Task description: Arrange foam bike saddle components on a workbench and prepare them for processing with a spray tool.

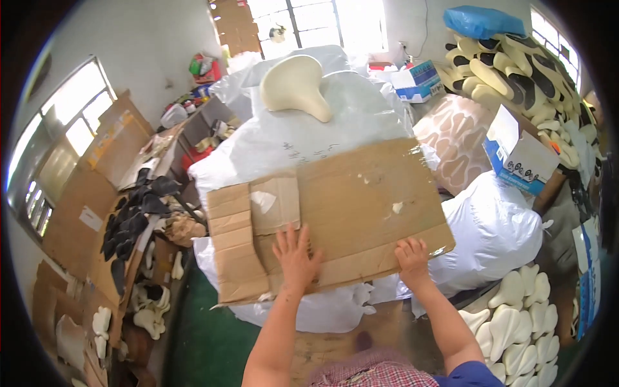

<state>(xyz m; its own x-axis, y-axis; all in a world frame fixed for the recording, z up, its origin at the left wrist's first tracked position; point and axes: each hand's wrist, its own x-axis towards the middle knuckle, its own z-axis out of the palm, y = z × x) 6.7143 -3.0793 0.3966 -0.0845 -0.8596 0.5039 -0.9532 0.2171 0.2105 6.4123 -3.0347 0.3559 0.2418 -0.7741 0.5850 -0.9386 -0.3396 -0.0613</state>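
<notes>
On cardboard (pixel 361 206) over white sheeting (pixel 242 148) (window (pixel 316 26) beyond), left hand (pixel 298 261) splays; right hand (pixel 412 259) curls, grip unclear.

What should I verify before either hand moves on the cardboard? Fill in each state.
1. Left hand on the cardboard sheet: ok, palm down, fingers spread.
2. Right hand at the sheet's near edge, toward its right end: ok.
3. Right-hand grip under that edge: cannot tell, underside hidden.
4. Cream saddle-shaped piece clear of the sheet: ok, it lies beyond the far edge.
5. Pale patch on the sheet, loose or torn surface: cannot tell.
</notes>
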